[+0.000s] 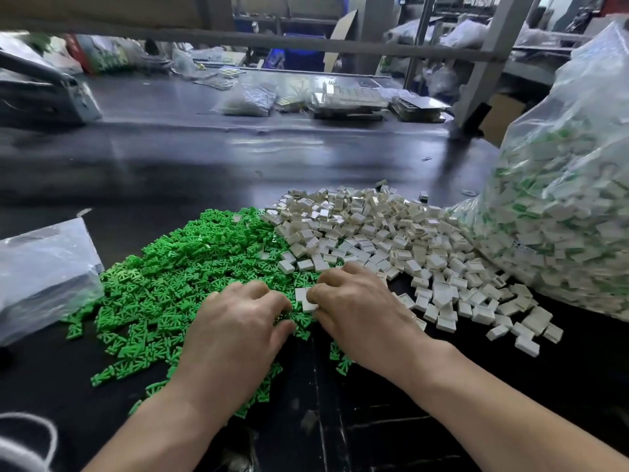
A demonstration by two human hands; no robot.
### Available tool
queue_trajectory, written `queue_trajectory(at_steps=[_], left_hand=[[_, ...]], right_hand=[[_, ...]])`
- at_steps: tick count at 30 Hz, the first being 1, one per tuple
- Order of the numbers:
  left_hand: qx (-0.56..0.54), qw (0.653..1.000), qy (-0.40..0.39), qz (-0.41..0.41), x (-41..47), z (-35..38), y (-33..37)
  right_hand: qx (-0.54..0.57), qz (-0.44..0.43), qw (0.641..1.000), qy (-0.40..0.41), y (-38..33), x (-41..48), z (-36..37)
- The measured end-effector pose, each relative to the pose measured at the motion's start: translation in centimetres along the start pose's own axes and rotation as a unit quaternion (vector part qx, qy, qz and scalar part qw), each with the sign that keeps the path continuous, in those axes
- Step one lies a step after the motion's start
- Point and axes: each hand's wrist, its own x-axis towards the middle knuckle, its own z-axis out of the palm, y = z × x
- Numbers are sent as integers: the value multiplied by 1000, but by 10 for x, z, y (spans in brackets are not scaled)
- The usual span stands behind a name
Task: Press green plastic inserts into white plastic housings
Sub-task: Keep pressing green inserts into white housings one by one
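A wide heap of small green plastic inserts (190, 264) covers the black table on the left and centre. To its right spreads a heap of white plastic housings (391, 240). My right hand (357, 308) pinches one white housing (304, 299) between thumb and fingers, just above the green heap. My left hand (238, 328) lies knuckles up on the green inserts, fingers curled down beside that housing. Whether the left fingers hold an insert is hidden.
A large clear bag (565, 212) full of assembled white and green parts leans at the right. Another clear plastic bag (44, 277) lies at the left. Beyond the black table (204, 158) are trays, bags and a grey metal frame (483, 63).
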Motion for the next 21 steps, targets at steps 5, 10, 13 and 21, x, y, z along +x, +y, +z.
queue_trajectory(at_steps=[5,10,13,21], left_hand=[[-66,997,20,-29,0,0,0],[-130,990,37,-43,-1,-1,1],[-182,981,45,-54,-2,-4,3],[-405,909,29,-98,-9,-10,27]], right_hand=[[61,70,996,2,1,7,3],[63,70,996,-1,1,7,3],[97,79,991,50,-2,3,-4],[701,262,659,79,-16,-14,-24]])
